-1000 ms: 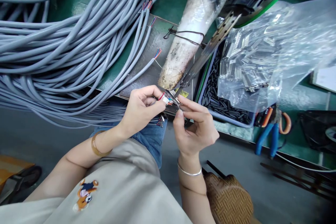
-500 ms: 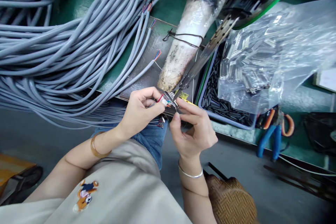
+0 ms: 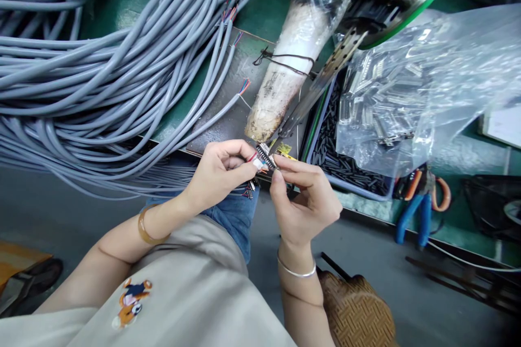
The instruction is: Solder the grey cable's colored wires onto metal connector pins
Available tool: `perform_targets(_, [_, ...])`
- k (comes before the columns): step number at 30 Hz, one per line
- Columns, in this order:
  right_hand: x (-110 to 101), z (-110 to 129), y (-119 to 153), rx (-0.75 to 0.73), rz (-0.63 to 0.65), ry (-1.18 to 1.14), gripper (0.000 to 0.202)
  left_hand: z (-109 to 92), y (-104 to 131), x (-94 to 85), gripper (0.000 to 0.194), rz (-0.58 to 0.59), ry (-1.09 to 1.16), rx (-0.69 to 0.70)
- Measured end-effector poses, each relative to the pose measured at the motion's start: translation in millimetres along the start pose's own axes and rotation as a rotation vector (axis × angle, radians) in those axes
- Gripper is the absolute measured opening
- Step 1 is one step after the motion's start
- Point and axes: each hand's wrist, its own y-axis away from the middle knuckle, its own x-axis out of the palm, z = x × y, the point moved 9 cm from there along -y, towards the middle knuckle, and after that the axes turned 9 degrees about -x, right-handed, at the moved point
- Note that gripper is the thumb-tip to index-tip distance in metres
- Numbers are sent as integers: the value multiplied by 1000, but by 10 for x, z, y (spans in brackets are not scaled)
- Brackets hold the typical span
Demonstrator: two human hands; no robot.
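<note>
As both forearms [image 3: 118, 255] reach toward the counter's [image 3: 266, 11] edge, the left hand [image 3: 223, 171] pinches coloured wires [image 3: 265, 167], and the right hand [image 3: 306, 195] has its grip on one end of the connector [image 3: 266, 157] — between the two hands. A bin [image 3: 358, 190] contains black tubes [image 3: 345, 169]; a clear bag [image 3: 468, 59], metallic parts [image 3: 376, 100].

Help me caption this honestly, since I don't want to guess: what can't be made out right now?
All in the head view:
- Connector: individual joints too small; its near end is covered by the right hand.
- Left hand: the wires' path inside the grip is hidden by its fingers.
- Soldering iron: tip contact too small to judge.
- Grey cables: cut off by the left edge.
- Clear bag: glare obscures its contents.
</note>
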Motion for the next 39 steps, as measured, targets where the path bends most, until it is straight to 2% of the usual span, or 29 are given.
perform_targets(3, [13,-26,13,19,13,-12,15,5,-11,-11,19,-7,30,8])
perform_targets(8, [-4,27,4,-29,6,40,17,-44,-1,4,23,-26,-12,44])
perform_targets(20, [1,27,-54,-67,-3,65,18,-94,-31,17,21,-23,-11,74])
perform_targets(30, [-33,121,-74,-113,12,145,21,-141,7,34,18,-23,-8,104])
perform_targets(36, [13,236,-34,-275,48,222,21,-55,-23,0,21,-41,-9,20])
perform_targets(39, [-18,214,24,-269,57,215,22,-15,-27,-7,21,-35,6,-8])
